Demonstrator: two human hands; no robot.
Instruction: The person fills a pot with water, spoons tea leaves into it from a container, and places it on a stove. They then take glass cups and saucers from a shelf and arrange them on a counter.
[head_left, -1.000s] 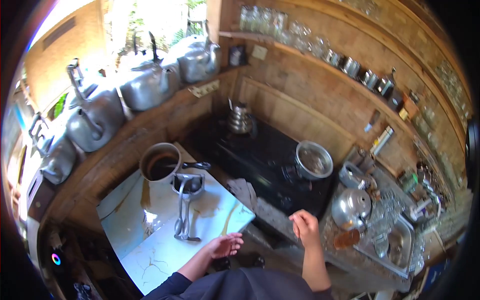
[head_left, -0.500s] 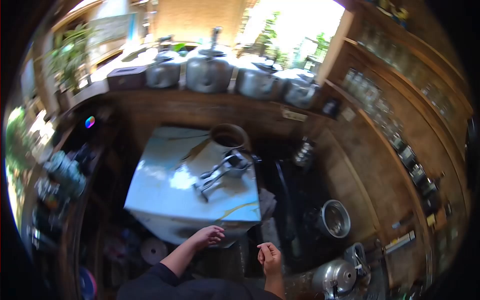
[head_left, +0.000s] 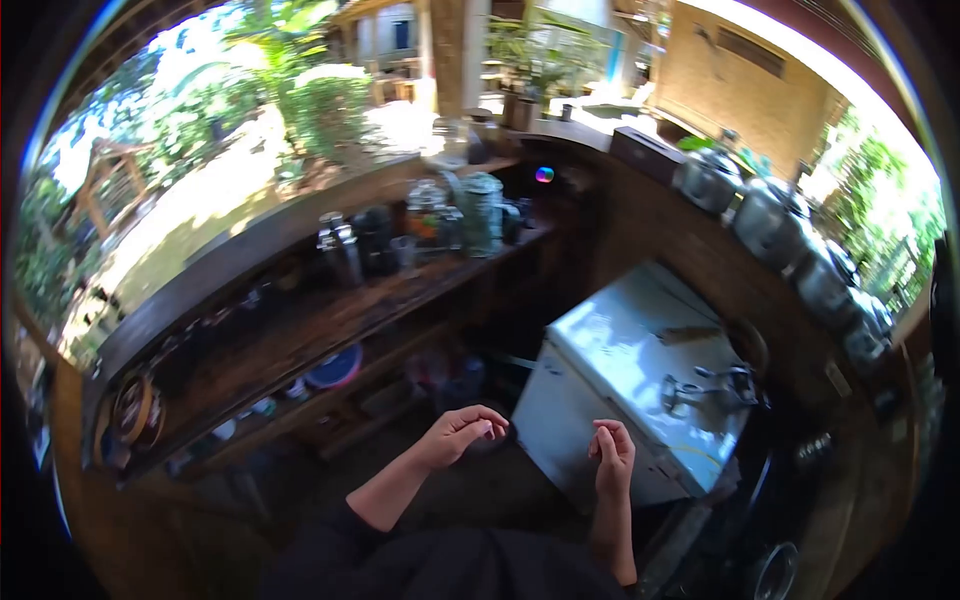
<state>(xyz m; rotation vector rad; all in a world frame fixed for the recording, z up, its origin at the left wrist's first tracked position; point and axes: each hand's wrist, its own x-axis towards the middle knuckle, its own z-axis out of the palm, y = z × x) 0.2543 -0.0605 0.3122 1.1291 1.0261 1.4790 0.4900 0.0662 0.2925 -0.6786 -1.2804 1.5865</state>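
L hand (head_left: 462,432) half-curled, empty | R hand (head_left: 610,452) loosely curled, empty

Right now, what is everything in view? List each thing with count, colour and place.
white cabinet: one, white top with yellow veins, right of centre.
metal press: one, grey, on the cabinet's far end.
kettles: at least four, silver, along the ledge at upper right.
jars and flasks: several, dark and greenish, on the wooden shelf at centre.
blue dish: one, on the lower shelf.
left hand: one, empty, fingers curled, held in the air.
right hand: one, empty, fingers curled, near the cabinet's corner.
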